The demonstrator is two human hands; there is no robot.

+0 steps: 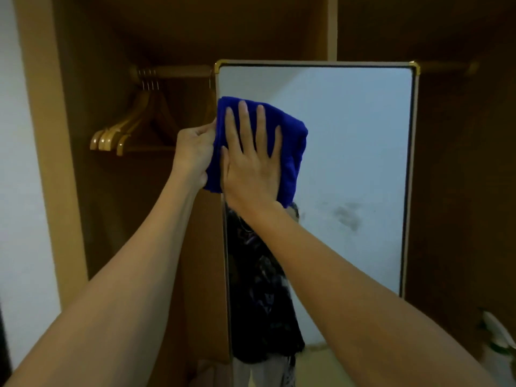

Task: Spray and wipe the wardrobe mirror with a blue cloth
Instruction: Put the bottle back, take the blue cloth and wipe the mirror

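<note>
The right hand is laid flat, fingers straight and spread, pressing the blue cloth against the upper left part of the mirror. The left hand is curled, gripping the mirror's left edge, with its fingertips touching the cloth's left side. Both forearms are extended upward. A dull smudge is seen on the glass right of and below the cloth. Left of the mirror, wooden hangers hang from a rail inside the brown wardrobe.
</note>
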